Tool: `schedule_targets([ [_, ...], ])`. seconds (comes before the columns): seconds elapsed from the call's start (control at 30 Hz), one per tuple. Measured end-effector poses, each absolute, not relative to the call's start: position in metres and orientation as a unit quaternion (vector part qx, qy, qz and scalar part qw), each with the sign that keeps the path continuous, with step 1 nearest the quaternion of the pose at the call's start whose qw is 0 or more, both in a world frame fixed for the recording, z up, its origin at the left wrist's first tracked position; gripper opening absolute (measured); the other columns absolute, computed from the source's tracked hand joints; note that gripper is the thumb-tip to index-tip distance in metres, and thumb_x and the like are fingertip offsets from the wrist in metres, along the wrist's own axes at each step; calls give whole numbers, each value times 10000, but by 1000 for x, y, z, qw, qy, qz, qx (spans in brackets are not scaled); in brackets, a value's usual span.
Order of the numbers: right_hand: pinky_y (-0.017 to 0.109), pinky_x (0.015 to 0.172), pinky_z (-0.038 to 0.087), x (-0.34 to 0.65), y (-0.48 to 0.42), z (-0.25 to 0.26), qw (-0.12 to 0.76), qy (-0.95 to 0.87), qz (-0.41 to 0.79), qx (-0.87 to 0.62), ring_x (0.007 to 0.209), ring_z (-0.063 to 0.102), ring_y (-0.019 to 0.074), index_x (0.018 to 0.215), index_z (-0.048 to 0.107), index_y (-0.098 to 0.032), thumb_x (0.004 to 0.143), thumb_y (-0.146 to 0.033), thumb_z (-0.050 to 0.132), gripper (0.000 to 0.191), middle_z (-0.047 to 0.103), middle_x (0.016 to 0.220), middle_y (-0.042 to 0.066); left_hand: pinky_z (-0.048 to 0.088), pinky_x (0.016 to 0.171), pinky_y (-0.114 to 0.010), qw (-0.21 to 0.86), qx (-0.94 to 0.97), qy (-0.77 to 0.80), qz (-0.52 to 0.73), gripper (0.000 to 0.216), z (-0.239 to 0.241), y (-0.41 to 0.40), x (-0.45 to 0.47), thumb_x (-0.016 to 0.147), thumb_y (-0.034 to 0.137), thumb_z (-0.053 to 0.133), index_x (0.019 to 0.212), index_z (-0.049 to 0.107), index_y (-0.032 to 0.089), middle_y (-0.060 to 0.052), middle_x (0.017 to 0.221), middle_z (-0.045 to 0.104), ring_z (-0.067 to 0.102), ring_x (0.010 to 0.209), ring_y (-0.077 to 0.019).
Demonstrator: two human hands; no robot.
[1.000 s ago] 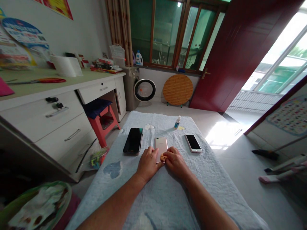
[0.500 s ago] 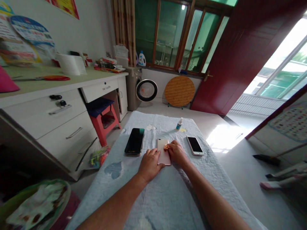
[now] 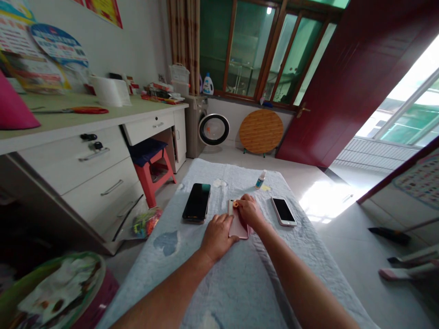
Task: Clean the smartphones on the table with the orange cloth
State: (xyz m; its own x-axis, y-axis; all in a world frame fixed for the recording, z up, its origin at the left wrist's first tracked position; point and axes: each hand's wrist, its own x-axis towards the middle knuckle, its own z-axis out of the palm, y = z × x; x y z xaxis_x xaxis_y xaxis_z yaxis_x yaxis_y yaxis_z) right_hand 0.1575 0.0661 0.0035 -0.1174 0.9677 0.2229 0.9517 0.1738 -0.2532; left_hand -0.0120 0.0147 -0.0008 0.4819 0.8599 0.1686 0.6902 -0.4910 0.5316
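A pale pink smartphone [image 3: 238,227] lies face down on the light blue cloth, its camera end pointing away from me. My left hand [image 3: 219,235] grips its left edge and near corner, thumb along the bottom. Pinched in the fingers of my right hand [image 3: 249,210] is a small orange wiping cloth [image 3: 235,204], pressed on the phone's back near the camera. Part of that back is hidden under the right hand. To the left lies a larger black smartphone [image 3: 196,202], screen up. On the right rests a white smartphone [image 3: 284,211], also screen up. Beyond them stands a small spray bottle [image 3: 260,179].
The blue cloth [image 3: 164,283] covers the table under my arms. A waste bin [image 3: 99,292] full of tissues is at the lower left. Further off are a white desk [image 3: 85,173], a red stool [image 3: 151,183] and a washing machine [image 3: 195,123] with its door ajar.
My right hand has slid with the orange cloth up the phone's back towards the camera end. The left hand keeps its hold. The whole view has shifted slightly.
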Motion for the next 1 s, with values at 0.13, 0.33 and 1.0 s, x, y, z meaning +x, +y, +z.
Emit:
schedule_targets([
  [0.13,254,779,368,148,44,6,183,-791,47,-582,838,475,158,869,717,-204,897,-166,478,244,561,904,56,405,933,-369,215,821,470,241,780,-5,15,-13,729,404,723,1376,343,194,-99,1237,590,540,1094,-276],
  [0.33,275,804,382,150,-2,13,174,-827,109,-523,879,476,166,894,686,-207,836,-121,512,202,545,951,46,417,913,-362,195,820,492,218,773,-8,15,-12,752,414,683,1395,331,170,-120,1215,607,555,1077,-279],
  [1.0,229,758,386,174,82,11,59,-745,12,-664,862,578,156,872,707,-152,958,-230,401,327,660,882,81,399,915,-357,181,847,467,176,359,6,14,-14,764,433,706,1027,626,202,-71,1094,617,527,1058,-266],
])
